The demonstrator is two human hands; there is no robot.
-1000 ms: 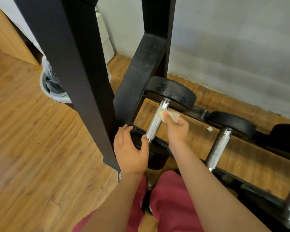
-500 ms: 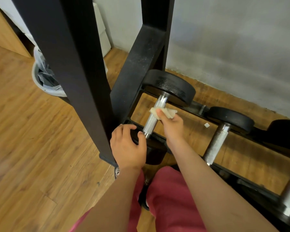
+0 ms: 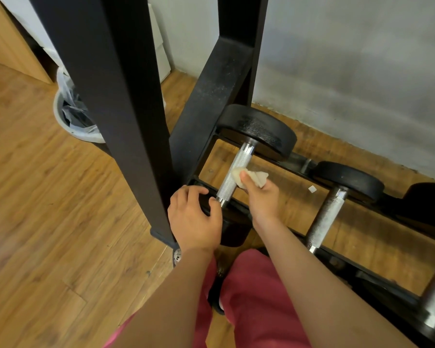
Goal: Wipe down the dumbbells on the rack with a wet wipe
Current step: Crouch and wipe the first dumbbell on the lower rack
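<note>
Right hand [image 3: 263, 200] pinches wet wipe [image 3: 252, 178] against dumbbell [image 3: 236, 167] handle; left hand [image 3: 194, 222] curls round its near head. Rack post [image 3: 116, 96] just left, second dumbbell [image 3: 327, 217] right of hands.

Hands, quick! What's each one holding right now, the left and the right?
Left hand: closed, gripping the near end of the dumbbell.
Right hand: closed, pinching the wet wipe against that dumbbell's handle.
</note>
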